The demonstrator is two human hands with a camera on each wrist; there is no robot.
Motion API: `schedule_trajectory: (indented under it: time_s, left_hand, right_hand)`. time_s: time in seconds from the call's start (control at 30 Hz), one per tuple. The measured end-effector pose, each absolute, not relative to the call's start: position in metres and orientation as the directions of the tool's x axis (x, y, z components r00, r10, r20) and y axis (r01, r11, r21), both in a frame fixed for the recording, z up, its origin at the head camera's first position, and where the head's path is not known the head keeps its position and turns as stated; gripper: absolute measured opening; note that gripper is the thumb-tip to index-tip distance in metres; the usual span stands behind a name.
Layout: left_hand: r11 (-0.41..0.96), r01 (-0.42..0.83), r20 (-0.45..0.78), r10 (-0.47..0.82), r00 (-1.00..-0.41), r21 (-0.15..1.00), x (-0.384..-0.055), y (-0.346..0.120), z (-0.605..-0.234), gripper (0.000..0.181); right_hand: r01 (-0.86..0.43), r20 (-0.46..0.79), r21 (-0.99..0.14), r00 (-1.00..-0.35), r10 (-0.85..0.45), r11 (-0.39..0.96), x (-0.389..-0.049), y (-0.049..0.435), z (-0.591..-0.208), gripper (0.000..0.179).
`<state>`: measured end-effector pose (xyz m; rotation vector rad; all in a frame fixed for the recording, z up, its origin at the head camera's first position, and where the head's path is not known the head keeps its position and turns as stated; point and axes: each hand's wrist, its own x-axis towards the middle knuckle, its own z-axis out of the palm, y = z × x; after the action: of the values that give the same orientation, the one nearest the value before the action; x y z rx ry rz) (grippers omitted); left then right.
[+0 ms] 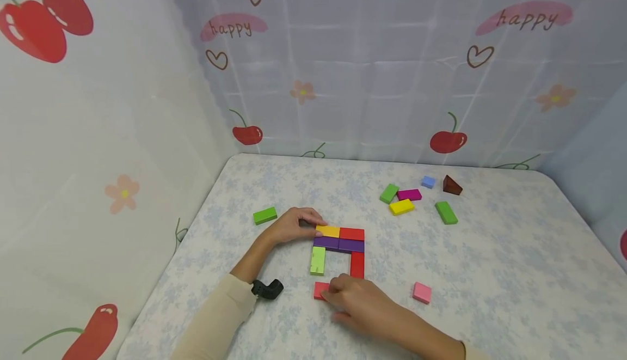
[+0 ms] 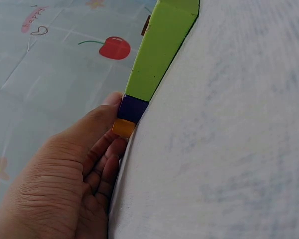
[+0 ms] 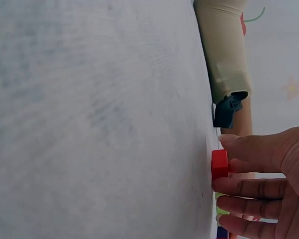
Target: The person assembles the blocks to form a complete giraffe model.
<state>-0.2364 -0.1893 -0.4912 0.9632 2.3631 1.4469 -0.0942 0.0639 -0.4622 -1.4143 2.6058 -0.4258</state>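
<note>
My left hand is at the back left corner of a flat block outline, its fingers and thumb pinching around the orange-yellow block. The thumb lies beside the end of a purple block in the left wrist view. Another red block continues the back row, with two purple blocks in front. A light green block and a red side block run toward me. At the near side, my right hand pinches a red block between thumb and index finger, close over the table.
A pink block lies right of my right hand. Green, yellow, magenta, blue and brown blocks lie at the back right. Another green block is at the left. Printed curtains border the table.
</note>
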Motion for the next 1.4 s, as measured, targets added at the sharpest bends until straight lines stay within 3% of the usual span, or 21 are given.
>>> schedule_trajectory:
  time_s: [0.93, 1.4]
  left_hand:
    - [0.295, 0.423, 0.164, 0.622, -0.765, 0.857, -0.236, -0.188, -0.492, 0.028]
    - [0.284, 0.419, 0.165, 0.625, -0.763, 0.862, -0.235, -0.19, -0.491, 0.029]
  right_hand:
    - [-0.733, -0.059, -0.292, -0.627, -0.776, 0.614, -0.101, 0.05, -0.457, 0.054]
    - [-0.637, 0.061, -0.391, -0.738, -0.672, 0.665, -0.093, 0.106, -0.442, 0.045]
